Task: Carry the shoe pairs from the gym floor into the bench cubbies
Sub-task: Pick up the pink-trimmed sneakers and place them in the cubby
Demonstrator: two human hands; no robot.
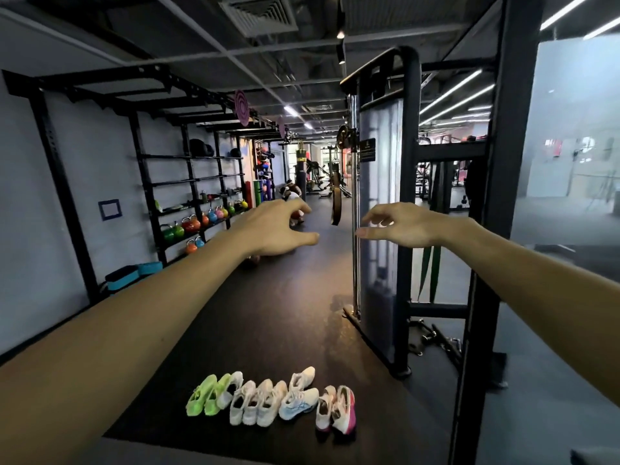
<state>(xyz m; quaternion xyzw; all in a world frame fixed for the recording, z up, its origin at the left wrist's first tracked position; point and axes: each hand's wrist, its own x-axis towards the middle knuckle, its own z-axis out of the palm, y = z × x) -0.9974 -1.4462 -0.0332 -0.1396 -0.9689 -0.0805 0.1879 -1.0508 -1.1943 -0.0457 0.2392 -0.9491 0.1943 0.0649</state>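
Several shoes stand in a row on the dark gym floor low in the view: a neon green pair [206, 394] at the left, white shoes [256, 402] in the middle, a white and light-blue shoe [298, 401], and a white and pink pair [336, 409] at the right. One more white shoe [303, 376] sits just behind the row. My left hand [275, 228] and my right hand [401, 224] are stretched out in front of me, high above the shoes, fingers apart and curled, holding nothing. No bench cubbies are in view.
A tall cable machine [382, 209] stands right of the shoes, its base reaching toward them. A black rack [188, 182] with coloured kettlebells [191, 224] lines the left wall. A dark steel post [486, 263] rises at the right. Someone crouches far down the aisle.
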